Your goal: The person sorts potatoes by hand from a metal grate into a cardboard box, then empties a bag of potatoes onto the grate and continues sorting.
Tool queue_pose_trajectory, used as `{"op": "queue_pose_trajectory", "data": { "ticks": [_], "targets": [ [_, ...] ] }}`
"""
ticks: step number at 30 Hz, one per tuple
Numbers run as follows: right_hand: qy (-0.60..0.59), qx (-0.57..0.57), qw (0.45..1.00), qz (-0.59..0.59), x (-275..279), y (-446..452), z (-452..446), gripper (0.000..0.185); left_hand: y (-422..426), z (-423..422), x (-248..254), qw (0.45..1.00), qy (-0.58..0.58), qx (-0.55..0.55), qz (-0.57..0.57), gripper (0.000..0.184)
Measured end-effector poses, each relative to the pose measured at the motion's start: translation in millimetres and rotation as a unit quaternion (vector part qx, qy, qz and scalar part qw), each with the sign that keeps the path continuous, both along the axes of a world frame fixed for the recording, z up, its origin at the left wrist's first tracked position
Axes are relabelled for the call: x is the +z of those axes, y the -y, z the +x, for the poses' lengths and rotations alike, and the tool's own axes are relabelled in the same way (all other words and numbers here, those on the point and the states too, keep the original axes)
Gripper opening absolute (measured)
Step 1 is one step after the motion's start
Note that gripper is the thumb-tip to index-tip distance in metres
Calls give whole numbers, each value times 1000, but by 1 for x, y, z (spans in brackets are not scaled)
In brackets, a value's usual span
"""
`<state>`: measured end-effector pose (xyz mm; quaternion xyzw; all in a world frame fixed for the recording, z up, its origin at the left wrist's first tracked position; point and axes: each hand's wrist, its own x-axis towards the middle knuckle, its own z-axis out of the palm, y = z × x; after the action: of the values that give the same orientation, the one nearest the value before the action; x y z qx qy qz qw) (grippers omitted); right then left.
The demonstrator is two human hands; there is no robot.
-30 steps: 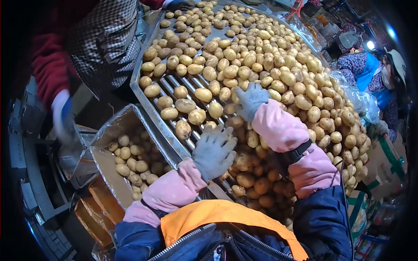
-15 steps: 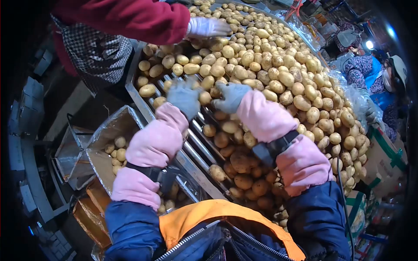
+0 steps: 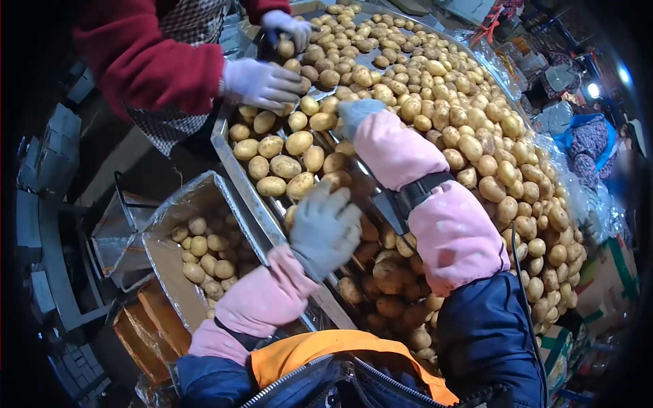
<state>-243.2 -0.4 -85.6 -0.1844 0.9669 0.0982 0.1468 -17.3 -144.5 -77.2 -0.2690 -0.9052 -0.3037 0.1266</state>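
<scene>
- Potatoes (image 3: 452, 119): heaped on table (image 3: 333, 307).
- Box (image 3: 171, 272): left of table, potatoes inside.
- Left hand (image 3: 325, 228): at table's left side.
- Right hand (image 3: 359, 117): ahead, among potatoes.
- Co-worker's hands (image 3: 264, 83): table's far left.
- Carton (image 3: 609, 282): right of potatoes.

The big heap of potatoes (image 3: 476, 126) is bright on top. Low down near the front, the potatoes sit in dark shadow. A small white lamp (image 3: 593, 90) glares at the top right, with a bluish light (image 3: 624, 75) beside it. The metal rim (image 3: 245, 190) and the clear plastic (image 3: 604, 219) look shiny. Inside the box (image 3: 170, 265) it is dimmer. The middle looks quite clear, but the far right is blurry. Straight things bend near the sides, and the corners go black.
</scene>
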Motion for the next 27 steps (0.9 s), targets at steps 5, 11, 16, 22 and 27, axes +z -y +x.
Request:
{"op": "queue_pose_trajectory", "data": {
  "ticks": [5,11,16,22,27],
  "targets": [
    [-35,-39,994,-93,11,13,32,43,-18,34,-7,989,-4,6,-146,35],
    [48,-167,872,-457,40,-20,57,66,-28,42,-17,991,5,12,-131,45],
    [310,-31,633,-709,105,52,115,57,-24,41,-22,999,-32,14,-41,44],
    [133,7,975,-176,42,75,56,50,-31,41,-18,995,28,67,-66,46],
    [154,-19,953,-259,0,57,47,55,-24,40,-15,988,42,6,-151,49]
  ]
}}
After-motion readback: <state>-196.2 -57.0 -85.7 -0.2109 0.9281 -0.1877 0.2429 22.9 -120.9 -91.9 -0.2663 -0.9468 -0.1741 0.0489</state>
